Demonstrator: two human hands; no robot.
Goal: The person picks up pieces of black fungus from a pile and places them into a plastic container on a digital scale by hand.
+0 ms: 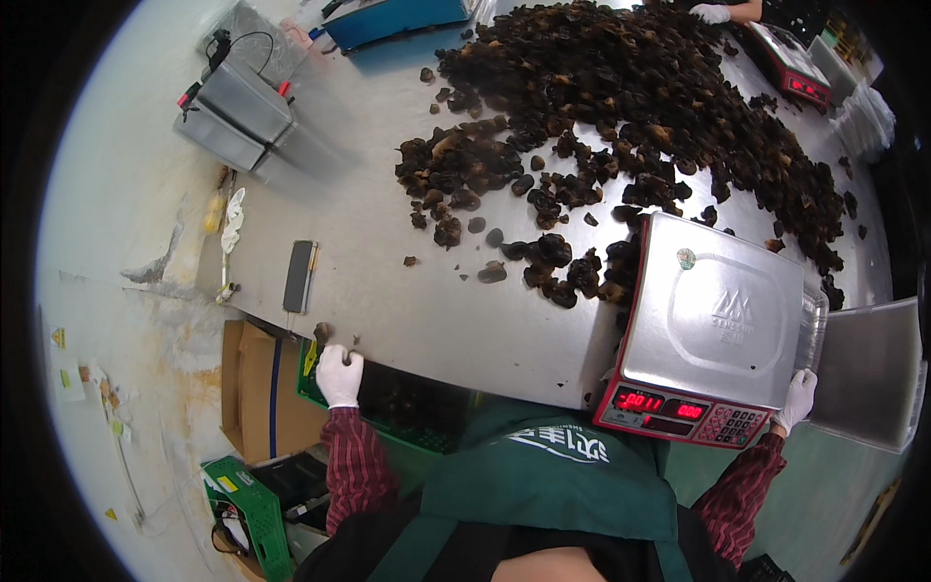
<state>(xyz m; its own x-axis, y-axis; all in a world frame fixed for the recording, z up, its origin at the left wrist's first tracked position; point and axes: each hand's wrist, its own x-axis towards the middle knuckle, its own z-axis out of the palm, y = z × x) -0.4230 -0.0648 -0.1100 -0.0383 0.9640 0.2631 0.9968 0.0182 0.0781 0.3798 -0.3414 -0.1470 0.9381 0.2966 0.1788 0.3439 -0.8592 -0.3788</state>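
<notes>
My left hand, in a white glove, is at the table's near edge above a green crate. Its fingers are curled, and what they hold, if anything, is hidden. A small brown piece lies close to its fingertips. My right hand, also gloved, is closed at the lower end of a clear plastic tray beside the scale. That red and silver scale has a bare metal platform and lit red digits. Dark, wrinkled pieces like black fungus lie heaped across the metal table.
A dark phone-like slab with a pen along it lies at left. Metal boxes and a blue bin stand farther back. A translucent tub is right of the scale. Another person's gloved hand is near a second scale.
</notes>
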